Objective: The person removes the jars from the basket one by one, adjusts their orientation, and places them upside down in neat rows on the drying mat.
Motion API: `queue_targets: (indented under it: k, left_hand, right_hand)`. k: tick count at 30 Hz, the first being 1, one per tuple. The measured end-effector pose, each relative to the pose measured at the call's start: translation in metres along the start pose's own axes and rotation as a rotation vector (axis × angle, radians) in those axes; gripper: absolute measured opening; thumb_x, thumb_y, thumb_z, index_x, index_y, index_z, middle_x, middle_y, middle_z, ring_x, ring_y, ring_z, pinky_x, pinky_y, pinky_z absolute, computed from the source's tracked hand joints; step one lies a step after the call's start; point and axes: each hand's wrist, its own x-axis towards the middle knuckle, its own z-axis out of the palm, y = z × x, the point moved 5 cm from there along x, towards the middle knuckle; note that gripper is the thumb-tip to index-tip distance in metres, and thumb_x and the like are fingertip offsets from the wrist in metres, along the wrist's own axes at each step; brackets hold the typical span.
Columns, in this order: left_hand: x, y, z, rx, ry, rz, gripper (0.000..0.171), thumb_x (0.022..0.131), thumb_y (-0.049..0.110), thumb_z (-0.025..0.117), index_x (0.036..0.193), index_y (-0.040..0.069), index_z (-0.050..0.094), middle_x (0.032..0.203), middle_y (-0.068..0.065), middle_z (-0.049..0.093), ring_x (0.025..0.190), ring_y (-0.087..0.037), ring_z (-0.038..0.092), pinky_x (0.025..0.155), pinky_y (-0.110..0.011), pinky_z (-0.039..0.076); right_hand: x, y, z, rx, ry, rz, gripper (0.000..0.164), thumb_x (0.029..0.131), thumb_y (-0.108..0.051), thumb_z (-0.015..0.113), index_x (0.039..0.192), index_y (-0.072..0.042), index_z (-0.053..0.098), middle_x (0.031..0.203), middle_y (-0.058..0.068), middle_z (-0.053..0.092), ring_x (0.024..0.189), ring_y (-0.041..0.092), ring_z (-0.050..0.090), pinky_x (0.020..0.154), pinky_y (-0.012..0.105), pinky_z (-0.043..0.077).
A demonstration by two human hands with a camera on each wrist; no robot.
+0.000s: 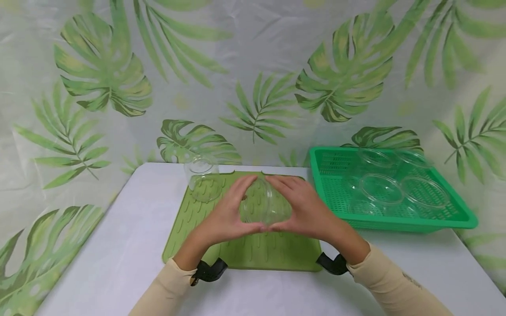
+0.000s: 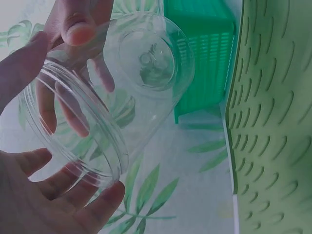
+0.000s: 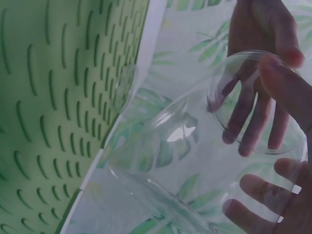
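1. Firmly gripped: left hand point(image 1: 227, 210) and right hand point(image 1: 306, 206) curl round one smooth, clear, round cup point(image 1: 258, 202) between them.
2. Ridged rim beside left fingers; base slants basket-side in left wrist view, long axis tilted.
3. Beneath: green dash-textured mat point(image 1: 276, 256).
4. Left, beyond: clear vessel point(image 1: 203, 177). Right: perforated basket point(image 1: 411, 226), clear cups point(image 1: 381, 188).

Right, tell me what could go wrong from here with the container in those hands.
The clear container could slip if the left hand or right hand eases, since both hold it above the green mat. Set down too far left, it might knock the second container at the mat's far-left corner.
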Motion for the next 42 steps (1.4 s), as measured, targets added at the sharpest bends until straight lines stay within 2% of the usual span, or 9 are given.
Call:
queue_targets:
  k: [5,14,23,26,32,37,39,41,42]
  left_hand:
    - [-0.002,0.003,-0.001,0.052,0.049,0.079,0.096,0.073,0.027,0.088,0.152,0.012,0.035,0.149,-0.010,0.042,0.130,-0.024,0.050,0.093,-0.045,0.055]
    - [-0.005,0.007,-0.005,0.068,0.029,0.071,0.094,0.071,0.028,0.089,0.151,0.020,0.039,0.145,-0.005,0.044,0.125,-0.022,0.053,0.095,-0.040,0.053]
    - [-0.011,0.011,-0.013,-0.054,0.026,0.081,0.093,0.069,0.020,0.091,0.147,0.016,0.043,0.146,-0.005,0.043,0.132,-0.025,0.050,0.103,-0.048,0.053]
    - [-0.012,0.012,-0.017,-0.090,0.024,0.068,0.093,0.069,0.019,0.091,0.148,0.018,0.041,0.147,-0.003,0.042,0.136,-0.026,0.047,0.106,-0.048,0.051]
    - [-0.015,0.014,-0.025,-0.169,0.053,0.047,0.095,0.069,0.014,0.091,0.149,0.018,0.039,0.151,-0.006,0.038,0.140,-0.027,0.042,0.108,-0.048,0.049]
    - [-0.015,0.012,-0.029,-0.226,0.067,0.034,0.096,0.070,0.008,0.090,0.150,0.017,0.038,0.153,-0.011,0.037,0.140,-0.028,0.042,0.108,-0.043,0.050]
    - [-0.015,0.012,-0.030,-0.261,0.071,0.035,0.096,0.071,0.006,0.088,0.151,0.016,0.037,0.153,-0.013,0.037,0.140,-0.030,0.042,0.108,-0.042,0.050]
    - [-0.014,0.010,-0.030,-0.297,0.080,0.039,0.095,0.072,0.006,0.087,0.151,0.016,0.035,0.153,-0.012,0.037,0.141,-0.031,0.041,0.108,-0.044,0.050]
    - [-0.014,0.010,-0.030,-0.314,0.088,0.043,0.095,0.073,0.006,0.087,0.152,0.016,0.035,0.153,-0.013,0.037,0.141,-0.031,0.041,0.107,-0.045,0.050]
  right_hand:
    - [-0.002,-0.003,0.002,-0.017,0.005,-0.005,0.112,0.060,-0.052,0.092,0.151,-0.013,0.040,0.145,0.008,0.054,0.132,0.030,0.051,0.104,0.059,0.045]
    - [-0.006,-0.006,0.004,-0.008,-0.031,0.012,0.112,0.064,-0.054,0.089,0.154,-0.015,0.035,0.149,0.005,0.049,0.137,0.028,0.046,0.104,0.059,0.044]
    - [-0.011,-0.002,0.000,0.059,-0.023,0.011,0.110,0.064,-0.053,0.089,0.152,-0.012,0.038,0.150,0.006,0.048,0.137,0.028,0.045,0.105,0.060,0.043]
    - [-0.015,0.003,-0.002,0.095,-0.020,0.039,0.110,0.064,-0.050,0.090,0.152,-0.009,0.037,0.149,0.009,0.049,0.137,0.029,0.045,0.105,0.060,0.044]
    - [-0.025,0.014,-0.008,0.265,0.003,0.130,0.111,0.066,-0.037,0.092,0.154,-0.008,0.031,0.153,0.015,0.043,0.140,0.036,0.041,0.110,0.060,0.041]
    - [-0.030,0.017,-0.012,0.489,0.016,0.228,0.112,0.069,-0.024,0.091,0.157,-0.022,0.022,0.158,0.006,0.036,0.143,0.031,0.039,0.109,0.059,0.040]
    - [-0.032,0.019,-0.011,0.570,0.018,0.269,0.112,0.072,-0.025,0.089,0.158,-0.029,0.018,0.160,0.005,0.032,0.146,0.033,0.035,0.110,0.064,0.038]
    - [-0.033,0.021,-0.008,0.648,0.040,0.314,0.111,0.076,-0.035,0.086,0.159,-0.032,0.013,0.164,0.006,0.024,0.150,0.036,0.026,0.111,0.070,0.033]
    - [-0.034,0.022,-0.005,0.727,0.057,0.334,0.109,0.079,-0.038,0.084,0.159,-0.032,0.011,0.165,0.007,0.023,0.150,0.038,0.026,0.110,0.070,0.034]
